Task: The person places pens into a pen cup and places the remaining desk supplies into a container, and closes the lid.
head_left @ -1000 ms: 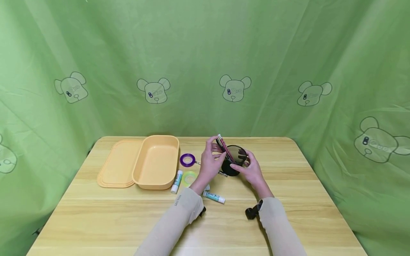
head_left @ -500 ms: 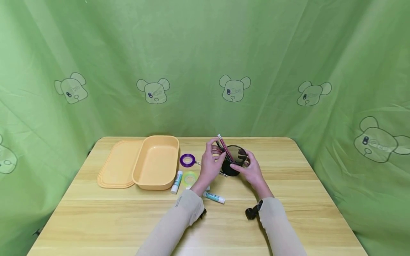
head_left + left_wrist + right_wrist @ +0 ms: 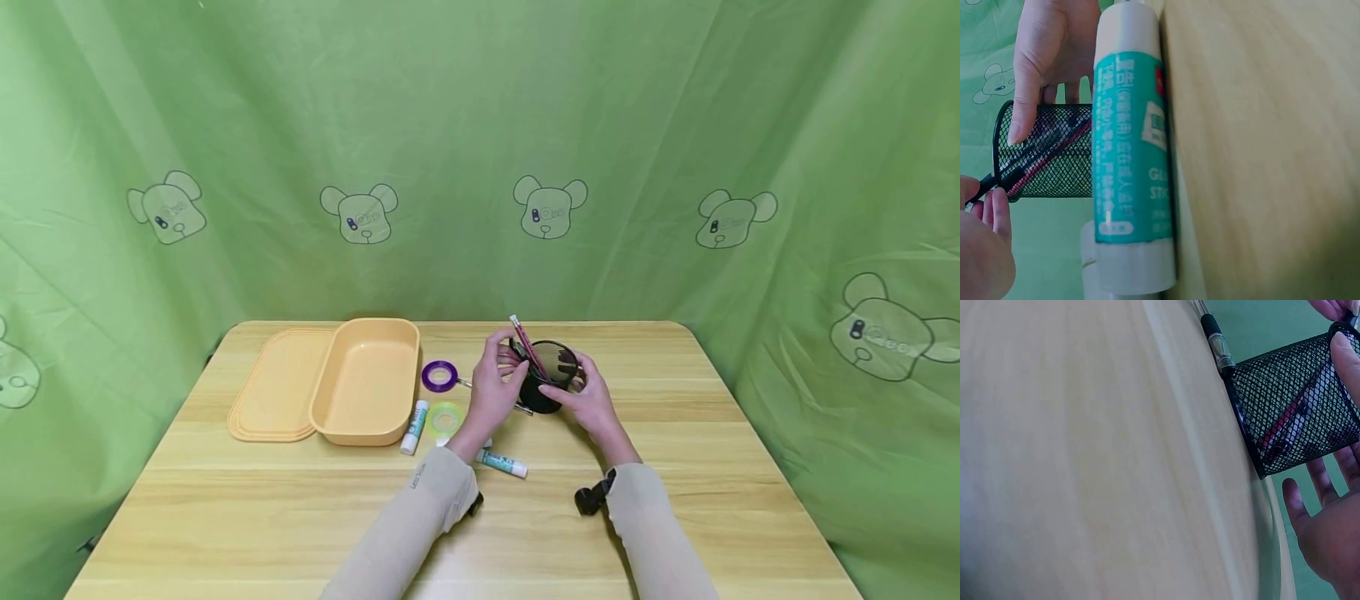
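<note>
A black mesh pen cup (image 3: 542, 398) stands on the table, a red-striped pencil (image 3: 527, 340) leaning out of its left rim. My right hand (image 3: 590, 402) grips the cup from the right, thumb over the near rim and fingers round the far side. At the left rim, my left hand (image 3: 492, 387) pinches a black pen (image 3: 986, 185) whose lower part is inside the cup. Through the mesh in the right wrist view, the pencil and dark pens show inside; how many is unclear. Beside the cup's base lies a pen with a clear barrel (image 3: 1219, 349).
Two glue sticks (image 3: 414, 427) (image 3: 502, 463), a purple tape roll (image 3: 439, 376) and a yellow-green tape roll (image 3: 446, 419) lie left of the cup. Further left sits an orange box (image 3: 365, 383), its lid (image 3: 279, 387) beside it. A green curtain (image 3: 457, 267) hangs behind the table.
My left fingers have shifted slightly down and right with the black pen, its top now lower beside the pencil. My right hand and the cup have not moved.
</note>
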Demonstrator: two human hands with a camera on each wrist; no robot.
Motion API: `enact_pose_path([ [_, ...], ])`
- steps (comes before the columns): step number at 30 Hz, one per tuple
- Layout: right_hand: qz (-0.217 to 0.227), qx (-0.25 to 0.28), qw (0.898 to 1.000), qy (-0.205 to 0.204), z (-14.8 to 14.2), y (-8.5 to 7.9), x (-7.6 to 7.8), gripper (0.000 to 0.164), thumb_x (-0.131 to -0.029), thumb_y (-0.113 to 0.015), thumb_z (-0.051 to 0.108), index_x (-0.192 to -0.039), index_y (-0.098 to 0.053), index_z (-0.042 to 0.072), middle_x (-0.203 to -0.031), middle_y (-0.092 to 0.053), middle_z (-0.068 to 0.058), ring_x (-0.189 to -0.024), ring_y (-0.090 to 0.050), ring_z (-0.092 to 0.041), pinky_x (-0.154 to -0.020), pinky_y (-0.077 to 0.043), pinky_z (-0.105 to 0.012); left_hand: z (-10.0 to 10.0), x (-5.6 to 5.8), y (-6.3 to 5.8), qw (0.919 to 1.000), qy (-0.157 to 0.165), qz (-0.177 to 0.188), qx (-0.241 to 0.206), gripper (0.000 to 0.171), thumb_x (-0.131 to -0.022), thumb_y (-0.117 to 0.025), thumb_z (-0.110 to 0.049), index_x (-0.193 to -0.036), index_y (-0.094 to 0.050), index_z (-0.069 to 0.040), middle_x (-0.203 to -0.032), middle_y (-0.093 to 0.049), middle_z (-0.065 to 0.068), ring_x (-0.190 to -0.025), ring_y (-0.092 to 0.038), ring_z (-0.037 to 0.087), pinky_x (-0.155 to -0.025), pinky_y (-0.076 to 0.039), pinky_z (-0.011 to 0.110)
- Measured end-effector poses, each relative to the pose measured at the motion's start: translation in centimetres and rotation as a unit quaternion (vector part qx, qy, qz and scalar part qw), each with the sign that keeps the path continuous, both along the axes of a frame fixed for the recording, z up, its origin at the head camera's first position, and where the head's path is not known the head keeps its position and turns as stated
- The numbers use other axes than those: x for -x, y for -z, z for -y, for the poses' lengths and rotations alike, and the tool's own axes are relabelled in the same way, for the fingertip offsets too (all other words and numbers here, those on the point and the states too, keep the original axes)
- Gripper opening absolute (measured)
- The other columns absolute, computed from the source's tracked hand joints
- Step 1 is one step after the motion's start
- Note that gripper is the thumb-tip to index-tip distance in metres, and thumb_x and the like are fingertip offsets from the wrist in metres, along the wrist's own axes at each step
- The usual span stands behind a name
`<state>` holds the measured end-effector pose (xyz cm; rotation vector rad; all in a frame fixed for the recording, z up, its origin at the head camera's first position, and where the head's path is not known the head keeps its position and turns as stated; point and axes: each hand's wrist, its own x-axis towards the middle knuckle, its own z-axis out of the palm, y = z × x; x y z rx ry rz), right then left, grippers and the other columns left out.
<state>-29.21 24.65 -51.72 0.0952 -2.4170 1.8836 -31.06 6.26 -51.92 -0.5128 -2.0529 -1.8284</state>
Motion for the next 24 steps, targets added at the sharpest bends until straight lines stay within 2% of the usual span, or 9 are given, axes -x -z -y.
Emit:
enact_pose_path([
  [7, 0.0, 0.007, 1.0, -0.002, 0.0, 0.0, 0.0, 0.085, -0.072, -0.085, 0.019, -0.142, -0.038, 0.008, -0.142, -0.041, -0.016, -0.128, -0.042, -0.041, -0.109, -0.033, -0.051, 0.1, 0.0, 0.1, 1.0, 0.006, 0.005, 0.002, 0.049, -0.089, -0.066, -0.006, -0.132, -0.044, -0.018, -0.101, -0.061, 0.004, -0.093, -0.064, 0.026, -0.082, -0.056, 0.029],
  [14, -0.005, 0.004, 1.0, 0.0, 0.0, 0.2, 0.2, 0.085, -0.072, -0.085, 0.018, -0.142, -0.037, 0.005, -0.142, -0.041, -0.017, -0.128, -0.042, -0.038, -0.111, -0.032, -0.051, 0.2, -0.1, 0.3, 0.9999, 0.004, 0.006, 0.008, 0.041, -0.09, -0.066, -0.009, -0.128, -0.049, -0.01, -0.099, -0.061, 0.002, -0.092, -0.064, 0.019, -0.082, -0.056, 0.025],
  [21, -0.009, 0.017, 1.0, 0.005, -0.6, 2.3, 1.4, 0.085, -0.07, -0.087, 0.023, -0.14, -0.04, 0.012, -0.14, -0.043, -0.012, -0.127, -0.045, -0.033, -0.112, -0.032, -0.046, 0.3, -0.2, 0.1, 0.9999, 0.009, 0.006, 0.01, 0.039, -0.09, -0.066, -0.009, -0.125, -0.051, -0.008, -0.1, -0.062, 0.002, -0.092, -0.063, 0.013, -0.081, -0.055, 0.022],
  [24, -0.015, 0.008, 1.0, 0.01, -0.7, 2.6, 1.6, 0.085, -0.07, -0.087, 0.025, -0.14, -0.04, 0.014, -0.139, -0.044, -0.01, -0.126, -0.046, -0.03, -0.112, -0.032, -0.044, 0.4, -0.2, 0.0, 0.9998, 0.013, 0.006, 0.012, 0.039, -0.089, -0.066, -0.008, -0.125, -0.051, -0.008, -0.1, -0.062, 0.002, -0.092, -0.063, 0.012, -0.082, -0.055, 0.022],
])
